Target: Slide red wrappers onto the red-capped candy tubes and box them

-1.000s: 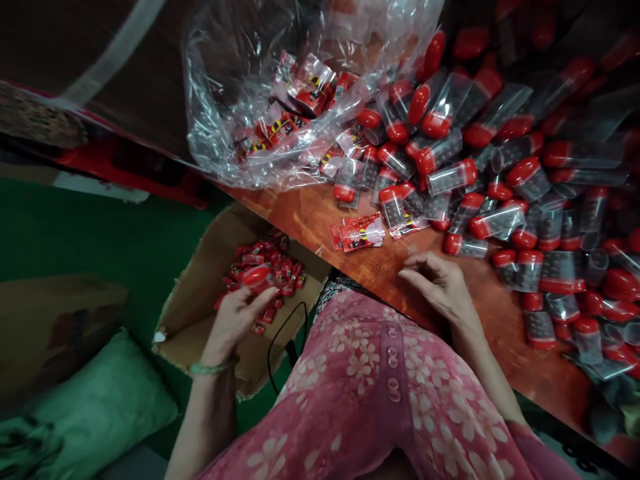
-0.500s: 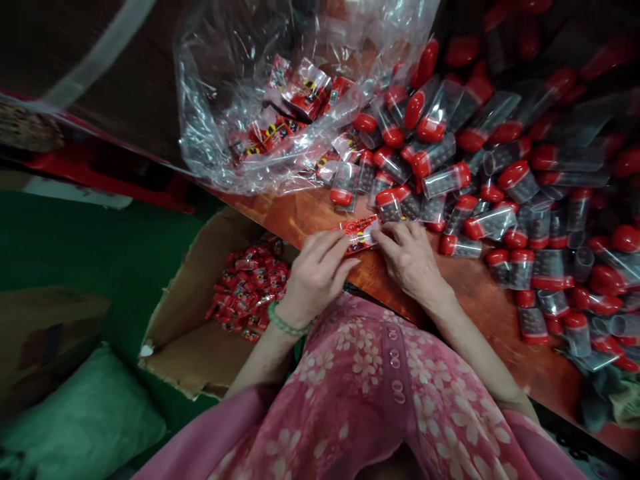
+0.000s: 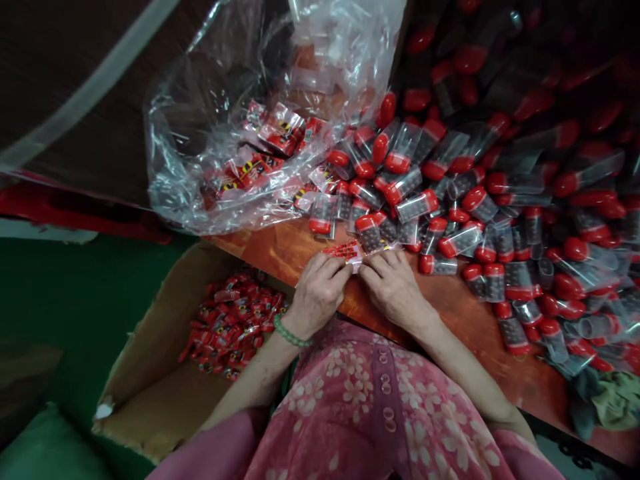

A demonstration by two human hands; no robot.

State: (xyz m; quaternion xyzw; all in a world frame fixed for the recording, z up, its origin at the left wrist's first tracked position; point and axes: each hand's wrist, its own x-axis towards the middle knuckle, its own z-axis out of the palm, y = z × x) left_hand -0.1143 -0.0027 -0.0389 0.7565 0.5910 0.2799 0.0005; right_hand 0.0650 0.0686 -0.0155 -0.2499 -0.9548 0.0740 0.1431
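Observation:
Near the front edge of the table, a small red and white printed plastic packet lies between my two hands. My left hand, wearing a green bead bracelet on its wrist, has its fingers closed on the packet's near left side. My right hand pinches it from the right, fingers curled; the fingertips are partly hidden. Just beyond the fingers lie clear plastic tubes with red caps and dark contents, the closest one almost touching the packet.
A clear plastic bag with printed packets lies at the back left. Many more red-capped tubes cover the table's right side. Below left, a cardboard box holds red filled packets. Cloth lies far right.
My view has shifted, so the table's things sit further left and lower. My hands have come closer together, and their fingers now cover more of the packet.

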